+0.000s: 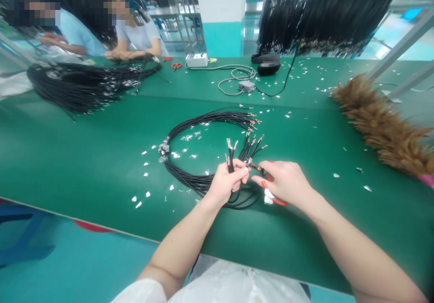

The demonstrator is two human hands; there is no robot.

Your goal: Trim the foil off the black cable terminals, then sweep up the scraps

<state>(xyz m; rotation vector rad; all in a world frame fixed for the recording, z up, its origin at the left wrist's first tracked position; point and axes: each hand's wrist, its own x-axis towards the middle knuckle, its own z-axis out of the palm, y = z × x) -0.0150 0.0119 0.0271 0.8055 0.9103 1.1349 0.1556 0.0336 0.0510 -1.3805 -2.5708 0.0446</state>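
Observation:
A bundle of black cables (190, 181) lies curved on the green table, tied at its left bend with a pale wrap (164, 149). My left hand (226, 181) is closed round several cable ends, whose stripped, copper-coloured tips stick up above the fingers. Red-handled scissors (278, 201) are in my right hand (288, 183), with white material around one handle. Their blades reach the cables just beside my left fingertips. Whether the blades are parted is too small to tell. Some cable ends fan out behind my left hand.
White scraps (145, 174) are scattered over the green table (101, 167). Farther back are another black cable bundle (77, 86), red scissors (176, 66), a white power box (196, 59) and a black device (269, 64). A brown feather duster (383, 127) lies right. Two people sit at back left.

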